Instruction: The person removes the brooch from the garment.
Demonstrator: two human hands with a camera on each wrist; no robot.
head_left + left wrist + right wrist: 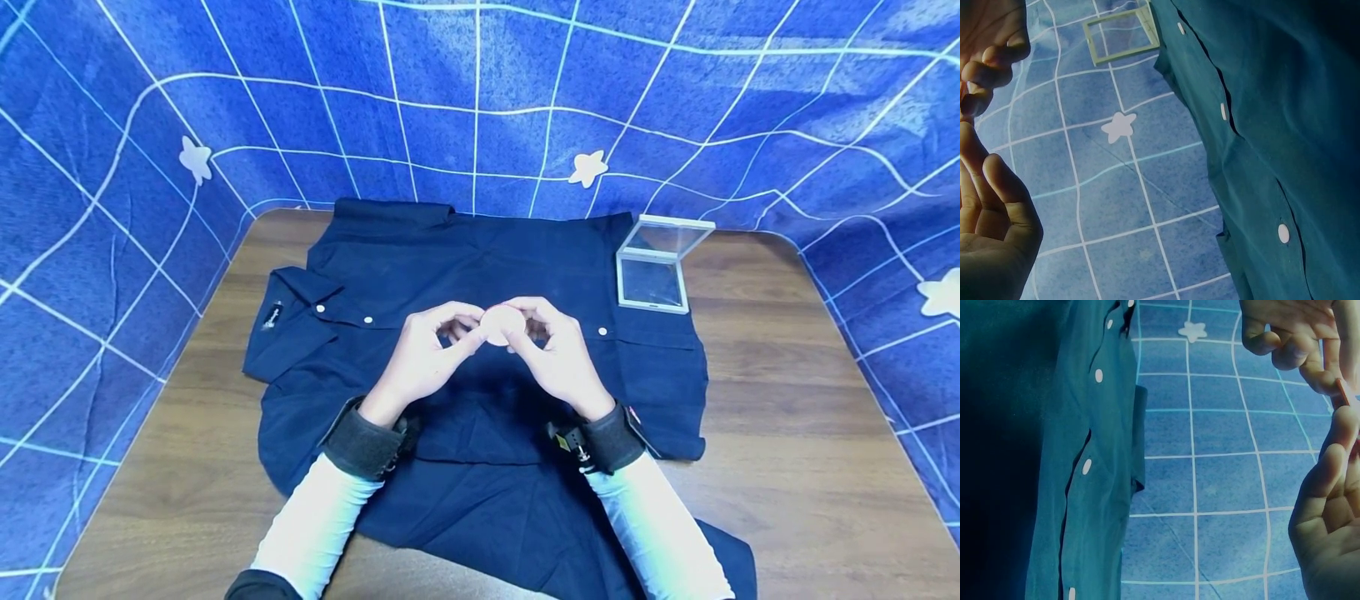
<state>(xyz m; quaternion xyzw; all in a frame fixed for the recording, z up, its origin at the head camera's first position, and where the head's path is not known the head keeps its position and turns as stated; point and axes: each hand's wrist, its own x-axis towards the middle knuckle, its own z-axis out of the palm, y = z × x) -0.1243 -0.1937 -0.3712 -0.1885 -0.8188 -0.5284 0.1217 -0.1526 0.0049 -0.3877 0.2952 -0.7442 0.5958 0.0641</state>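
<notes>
A small round pale-pink disc [501,323] is pinched between both hands above the middle of a dark navy button-up shirt [420,275] spread flat on the wooden table [787,400]. My left hand [467,332] grips the disc's left edge with thumb and fingers. My right hand [527,330] grips its right edge. In the right wrist view the disc [1341,394] shows edge-on as a thin reddish sliver between the right hand [1335,444] and the left hand's fingers [1291,344]. In the left wrist view the left hand [982,162] sits at the lower left; the disc itself is barely visible there.
A clear square case [652,271] with its lid raised lies on the shirt's upper right corner. Blue cloth with a white grid and stars [587,167] walls in the table on three sides. Bare wood shows left and right of the shirt.
</notes>
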